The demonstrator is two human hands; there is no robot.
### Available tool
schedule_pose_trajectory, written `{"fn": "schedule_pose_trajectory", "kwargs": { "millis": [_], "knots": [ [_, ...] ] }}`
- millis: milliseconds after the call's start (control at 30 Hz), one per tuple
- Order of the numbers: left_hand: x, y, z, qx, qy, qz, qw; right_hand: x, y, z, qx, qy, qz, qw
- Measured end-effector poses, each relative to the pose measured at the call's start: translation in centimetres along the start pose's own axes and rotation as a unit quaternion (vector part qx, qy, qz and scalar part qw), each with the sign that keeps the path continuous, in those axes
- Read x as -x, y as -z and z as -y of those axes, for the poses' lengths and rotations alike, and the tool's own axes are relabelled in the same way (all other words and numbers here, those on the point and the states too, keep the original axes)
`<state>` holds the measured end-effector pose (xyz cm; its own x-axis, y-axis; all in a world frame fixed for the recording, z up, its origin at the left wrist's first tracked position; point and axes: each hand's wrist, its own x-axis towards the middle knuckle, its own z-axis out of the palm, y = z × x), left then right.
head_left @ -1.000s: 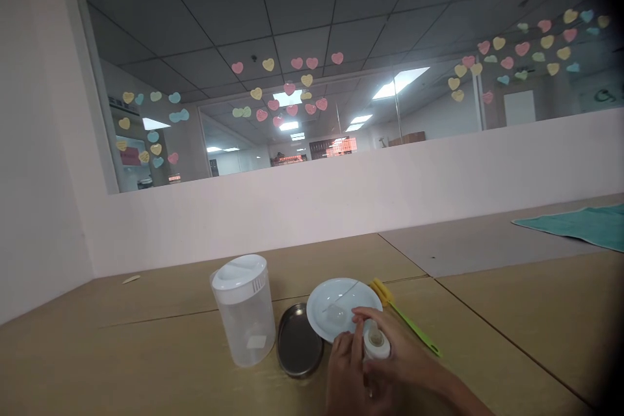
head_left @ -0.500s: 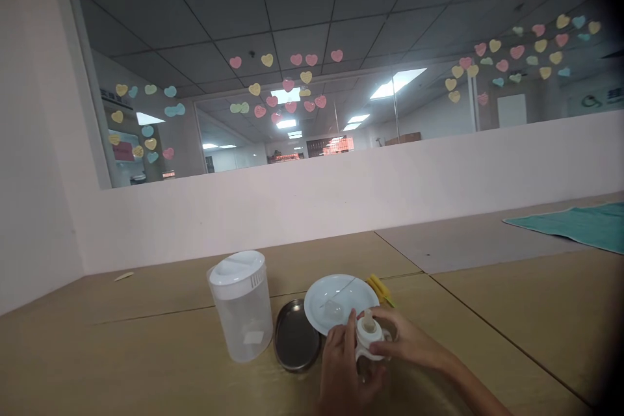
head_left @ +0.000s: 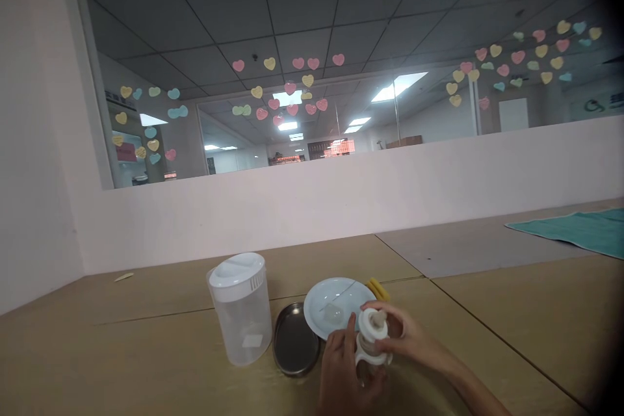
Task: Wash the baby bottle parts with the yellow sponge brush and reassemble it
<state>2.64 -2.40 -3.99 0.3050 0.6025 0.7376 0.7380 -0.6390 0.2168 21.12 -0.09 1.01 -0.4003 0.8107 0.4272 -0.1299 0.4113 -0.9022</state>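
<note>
Low in the head view, a baby bottle (head_left: 361, 356) with a white handle ring stands between my hands. My left hand (head_left: 338, 370) is wrapped around its body from the left. The fingers of my right hand (head_left: 414, 339) grip the white collar (head_left: 369, 329) that carries the teat (head_left: 377, 318). This collar is tilted to the right and sits above the handle ring, with the clear neck showing between. Whether it is fully off the neck I cannot tell. Just behind is a pale blue plate (head_left: 316, 299), holding a small clear dome-shaped piece (head_left: 333, 313) and a thin stick (head_left: 341, 294).
A dark oval metal tray (head_left: 296, 341) lies left of the plate, beside a clear lidded plastic jug (head_left: 242, 325). A yellow object (head_left: 378, 288) rests behind my right hand. A green cloth (head_left: 580, 229) is spread at the far right, below the windowed wall (head_left: 312, 198).
My right hand has raised the collar with the teat slightly and tipped it to the right, exposing the neck. My left hand has stayed around the bottle.
</note>
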Motion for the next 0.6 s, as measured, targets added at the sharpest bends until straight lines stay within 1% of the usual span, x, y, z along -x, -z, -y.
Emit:
{"fn": "schedule_pose_trajectory", "kwargs": {
  "millis": [33, 100, 167, 267, 333, 367, 400, 500, 533, 600],
  "knots": [
    [0.0, 0.1, -0.1, -0.002, 0.005, 0.002, 1.000, 0.0, -0.2, -0.1, 0.024, -0.001, 0.011, 1.000],
    [0.0, 0.2, -0.3, -0.004, 0.012, 0.005, 1.000, -0.3, -0.3, -0.3, 0.047, 0.000, -0.008, 0.999],
    [0.0, 0.3, -0.3, -0.002, 0.011, 0.008, 1.000, -0.6, -0.1, -0.4, 0.031, 0.010, -0.058, 0.998],
    [0.0, 0.4, -0.4, 0.008, 0.007, 0.014, 1.000, -1.0, 0.6, -0.6, -0.019, 0.022, -0.127, 0.991],
    [0.0, 0.5, -0.3, 0.011, 0.006, 0.014, 1.000, -1.0, 1.0, -0.5, -0.035, 0.020, -0.133, 0.990],
    [0.0, 0.5, -0.3, 0.011, 0.004, 0.013, 1.000, -0.9, 1.0, -0.5, -0.035, 0.015, -0.114, 0.993],
    [0.0, 0.5, -0.3, 0.009, 0.004, 0.013, 1.000, -0.7, 1.0, -0.4, -0.030, 0.008, -0.082, 0.996],
    [0.0, 0.6, -0.3, 0.008, 0.009, 0.020, 1.000, -0.2, 0.4, 0.1, 0.003, -0.010, 0.040, 0.999],
    [0.0, 0.6, -0.3, 0.010, 0.015, 0.023, 1.000, 0.0, 0.2, 0.3, 0.015, -0.013, 0.064, 0.998],
    [0.0, 0.6, -0.3, 0.016, 0.026, 0.029, 0.999, 0.2, -0.4, 0.9, 0.036, -0.012, 0.074, 0.997]
  ]
}}
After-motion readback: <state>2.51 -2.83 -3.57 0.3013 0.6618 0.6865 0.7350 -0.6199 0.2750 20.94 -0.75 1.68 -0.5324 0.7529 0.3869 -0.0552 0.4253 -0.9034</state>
